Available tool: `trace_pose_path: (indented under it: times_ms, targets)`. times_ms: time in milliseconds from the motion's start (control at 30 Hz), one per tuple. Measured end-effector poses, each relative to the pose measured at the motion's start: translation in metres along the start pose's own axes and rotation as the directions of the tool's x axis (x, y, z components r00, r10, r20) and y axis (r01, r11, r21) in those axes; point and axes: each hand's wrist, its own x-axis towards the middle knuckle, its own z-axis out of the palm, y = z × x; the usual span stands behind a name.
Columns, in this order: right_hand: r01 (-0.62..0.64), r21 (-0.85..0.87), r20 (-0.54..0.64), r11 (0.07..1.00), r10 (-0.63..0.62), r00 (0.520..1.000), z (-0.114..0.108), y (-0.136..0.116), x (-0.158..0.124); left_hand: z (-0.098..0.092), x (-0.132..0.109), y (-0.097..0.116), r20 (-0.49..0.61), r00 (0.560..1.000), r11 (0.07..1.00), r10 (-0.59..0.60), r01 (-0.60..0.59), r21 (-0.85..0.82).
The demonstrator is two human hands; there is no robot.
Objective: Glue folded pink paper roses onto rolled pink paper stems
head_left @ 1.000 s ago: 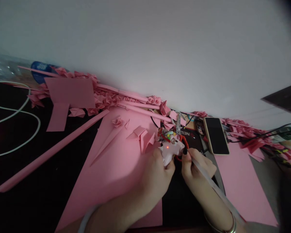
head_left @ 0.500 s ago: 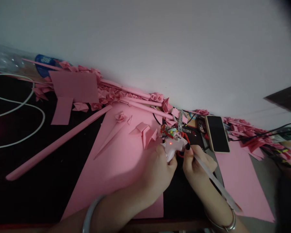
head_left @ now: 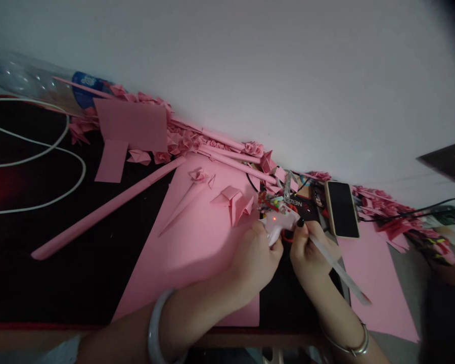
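A small white glue gun [head_left: 278, 225] with a lit red light sits in my left hand [head_left: 256, 258], whose fingers are closed around it. My right hand [head_left: 311, 253] is closed in a pinch at the rear end of the gun. From it a long translucent glue stick [head_left: 343, 273] slants down to the right. Whether the stick's front end is inside the gun is hidden by my fingers. Just beyond the gun lies a tangle of small coloured bits [head_left: 273, 202]. A folded pink paper piece [head_left: 235, 205] lies left of my left hand on a large pink sheet [head_left: 197, 253].
Pink paper flowers [head_left: 182, 140] and rolled paper stems pile along the wall. A long pink paper tube [head_left: 109, 207] lies at left, beside a white cable [head_left: 84, 174]. A plastic bottle [head_left: 34, 76] lies at the back left. A phone [head_left: 342, 210] rests on the right.
The view has shifted, so most things appear slightly right, those on the left also higher. Both hands keep their hold on the glue gun and glue stick.
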Motion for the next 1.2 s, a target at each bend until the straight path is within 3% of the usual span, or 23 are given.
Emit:
trace_pose_path:
  times_ms: [167,433,600,767,933,1067,1200]
  targets:
    - [-0.009,-0.007,-0.007,1.000,0.009,1.000,0.000,-0.001,0.002,0.003,-0.001,-0.004,-0.002,1.000,0.996,-0.003,0.003,-0.090]
    - [-0.030,0.009,-0.031,0.999,0.031,0.999,0.000,-0.004,0.002,0.001,0.000,-0.003,0.044,0.998,0.999,0.033,-0.034,0.030]
    - [-0.051,-0.013,-0.022,0.999,0.050,0.998,0.001,-0.003,-0.001,0.001,0.000,-0.002,0.047,0.997,0.998,0.062,-0.063,0.022]
    - [-0.085,-0.028,0.003,0.996,0.085,0.996,0.002,0.000,-0.004,0.000,0.000,-0.001,0.109,0.993,0.987,0.055,-0.071,0.147]
    - [-0.207,0.126,0.087,0.970,0.197,0.977,-0.005,0.007,-0.012,-0.008,0.000,0.006,0.157,0.987,0.989,0.040,-0.062,0.136]
    - [-0.308,0.283,0.155,0.908,0.273,0.949,-0.018,0.008,-0.019,-0.009,0.000,0.005,0.156,0.981,0.991,0.116,-0.125,0.050]
    - [-0.337,0.264,0.158,0.904,0.304,0.939,-0.026,0.003,-0.018,-0.009,-0.001,0.005,0.160,0.978,0.986,0.136,-0.149,0.073]
